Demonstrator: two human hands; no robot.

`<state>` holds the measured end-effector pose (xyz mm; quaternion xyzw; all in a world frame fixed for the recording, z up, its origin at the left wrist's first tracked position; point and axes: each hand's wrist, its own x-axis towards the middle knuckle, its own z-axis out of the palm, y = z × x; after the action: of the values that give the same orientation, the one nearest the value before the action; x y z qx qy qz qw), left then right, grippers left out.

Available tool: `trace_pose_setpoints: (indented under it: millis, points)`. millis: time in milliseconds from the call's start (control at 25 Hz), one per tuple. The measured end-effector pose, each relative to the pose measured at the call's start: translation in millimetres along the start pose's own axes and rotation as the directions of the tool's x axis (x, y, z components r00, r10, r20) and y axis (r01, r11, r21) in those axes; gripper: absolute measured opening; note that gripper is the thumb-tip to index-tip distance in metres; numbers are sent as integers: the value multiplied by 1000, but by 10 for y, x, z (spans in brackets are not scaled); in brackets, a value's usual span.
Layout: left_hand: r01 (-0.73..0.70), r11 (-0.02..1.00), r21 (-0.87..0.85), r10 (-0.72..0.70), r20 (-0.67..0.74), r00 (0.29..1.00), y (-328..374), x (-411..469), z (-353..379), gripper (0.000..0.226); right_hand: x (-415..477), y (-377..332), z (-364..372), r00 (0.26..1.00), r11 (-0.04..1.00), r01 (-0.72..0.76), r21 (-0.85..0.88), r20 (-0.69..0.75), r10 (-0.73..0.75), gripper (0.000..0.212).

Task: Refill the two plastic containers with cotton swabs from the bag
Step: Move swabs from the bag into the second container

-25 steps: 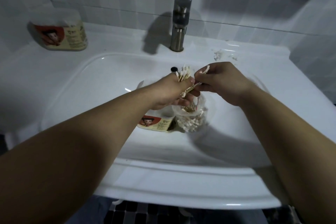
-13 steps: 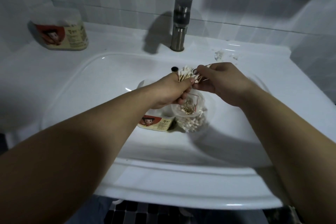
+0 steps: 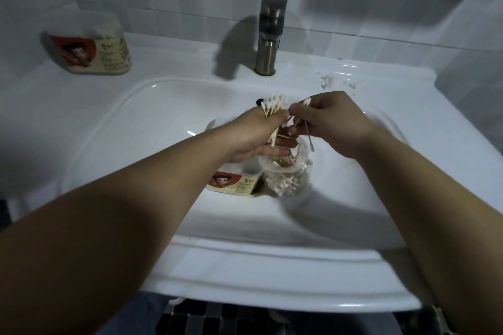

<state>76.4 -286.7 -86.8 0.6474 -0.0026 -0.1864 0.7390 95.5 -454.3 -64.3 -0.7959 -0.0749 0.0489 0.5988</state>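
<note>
Gripping a bunch of cotton swabs [image 3: 273, 106] in the curled left hand [image 3: 251, 139], white tips up. Pinching a few more swabs [image 3: 306, 102] in the right hand [image 3: 337, 122], just beside. Under both hands, down in the sink [image 3: 163, 106], a clear bag [image 3: 285, 185] of swabs next to one container [image 3: 234, 184]. Far back left, the other container [image 3: 95, 46].

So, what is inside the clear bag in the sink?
Cotton swabs fill the bag's lower part. The left hand covers part of its opening, hiding what lies there.
</note>
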Motion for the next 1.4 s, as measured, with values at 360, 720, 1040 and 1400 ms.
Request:
trace_pose_setpoints:
  millis: [360, 720, 1040, 1400]
  points:
    - [-28, 991, 133, 30, -10, 1000, -43, 28, -3, 19, 14, 48, 61, 998, 989, -46, 143, 52, 39, 27]
    - [44, 994, 101, -36, -88, 995, -1, -10, 14, 24, 51, 0, 103, 972, 956, -228, 182, -19, 236, 42]
    - [-47, 996, 79, 45, 28, 999, 54, -64, 29, 18, -43, -85, 163, 993, 978, -114, -172, -9, 114, 49]
    - [-9, 996, 87, 10, -10, 1000, 34, -62, 64, 17, 124, -81, 59, 982, 929, -47, 366, -154, 110, 47]
